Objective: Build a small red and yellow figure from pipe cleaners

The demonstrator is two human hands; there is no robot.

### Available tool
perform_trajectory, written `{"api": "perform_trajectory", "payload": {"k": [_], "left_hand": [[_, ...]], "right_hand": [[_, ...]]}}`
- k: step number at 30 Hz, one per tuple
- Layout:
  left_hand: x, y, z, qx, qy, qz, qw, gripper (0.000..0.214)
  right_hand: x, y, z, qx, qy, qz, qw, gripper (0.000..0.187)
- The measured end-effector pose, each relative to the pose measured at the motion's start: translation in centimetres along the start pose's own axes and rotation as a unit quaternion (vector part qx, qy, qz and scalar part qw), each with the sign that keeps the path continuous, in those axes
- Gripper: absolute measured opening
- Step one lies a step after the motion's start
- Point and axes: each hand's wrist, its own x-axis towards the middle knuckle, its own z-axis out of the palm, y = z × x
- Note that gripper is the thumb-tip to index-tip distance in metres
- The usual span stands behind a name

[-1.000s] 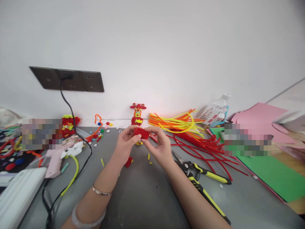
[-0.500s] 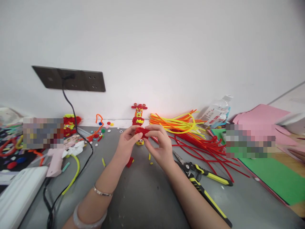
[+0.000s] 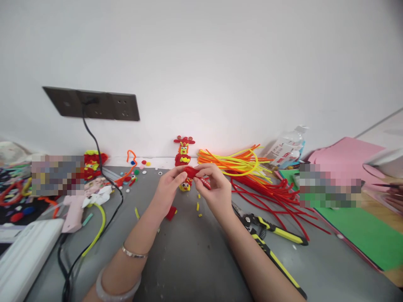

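My left hand (image 3: pixel 166 189) and my right hand (image 3: pixel 213 191) meet above the grey table (image 3: pixel 189 260), both pinching a small red pipe-cleaner piece (image 3: pixel 192 172) between fingertips. A red strand runs from it toward my right palm. Just behind the hands a small yellow and red figure part (image 3: pixel 185 186) lies on the table. A finished red and yellow pipe-cleaner figure (image 3: pixel 183 151) stands against the wall. A red scrap (image 3: pixel 171 213) and short yellow cut bits (image 3: pixel 197 206) lie under my hands.
Yellow-handled pliers (image 3: pixel 270 243) lie right of my right forearm. Piles of orange, yellow and red pipe cleaners (image 3: pixel 252 172) spread at the back right, with a plastic bottle (image 3: pixel 288 147). Green (image 3: pixel 362 235) and pink sheets sit far right. A black cable (image 3: pixel 91 235), pompoms and a white box (image 3: pixel 25 256) lie left.
The hands have turned the red piece a little; its strand now sticks out toward the right palm. The hands stay in nearly the same place.
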Motion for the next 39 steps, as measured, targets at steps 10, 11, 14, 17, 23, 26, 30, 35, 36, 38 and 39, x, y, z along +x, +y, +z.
{"api": "perform_trajectory", "payload": {"k": [10, 11, 14, 17, 23, 26, 30, 35, 36, 38, 39], "left_hand": [[0.30, -0.32, -0.66, 0.084, 0.039, -0.007, 0.996, 0.019], [0.30, -0.38, -0.72, 0.087, 0.042, -0.007, 0.995, 0.019], [0.32, -0.63, -0.82, 0.089, 0.056, 0.000, 0.994, 0.017], [0.34, -0.86, -0.79, 0.092, 0.080, 0.002, 0.993, 0.018], [0.26, -0.85, -0.58, 0.099, 0.105, -0.006, 0.990, 0.024], [0.26, -0.78, -0.53, 0.110, 0.112, -0.010, 0.988, 0.025], [0.32, -0.70, -0.56, 0.123, 0.098, -0.005, 0.988, 0.027], [0.35, -0.32, -0.67, 0.093, 0.043, -0.001, 0.995, 0.034], [0.34, -0.25, -0.69, 0.094, 0.046, -0.009, 0.994, 0.033], [0.34, -0.15, -0.71, 0.105, 0.066, -0.017, 0.992, 0.032], [0.35, -0.14, -0.73, 0.113, 0.077, -0.017, 0.991, 0.032]], "right_hand": [[0.18, 0.42, -0.05, 0.078, -0.042, 0.103, 0.991, 0.005], [0.18, 0.43, -0.05, 0.079, -0.043, 0.109, 0.990, 0.005], [0.16, 0.49, -0.05, 0.076, -0.045, 0.117, 0.989, 0.004], [0.15, 0.56, -0.11, 0.067, -0.046, 0.117, 0.990, 0.004], [0.20, 0.57, -0.09, 0.064, -0.039, 0.115, 0.991, 0.004], [0.19, 0.66, 0.06, 0.077, -0.040, 0.133, 0.987, 0.004], [0.21, 0.94, 0.12, 0.125, -0.040, 0.189, 0.973, 0.012], [0.58, 0.87, -0.40, 0.289, -0.010, 0.322, 0.902, 0.026], [0.65, 0.78, -0.52, 0.313, -0.014, 0.343, 0.885, 0.028], [0.72, 0.63, -0.68, 0.334, -0.028, 0.367, 0.867, 0.031], [0.71, 0.57, -0.71, 0.335, -0.035, 0.372, 0.865, 0.032]]}}
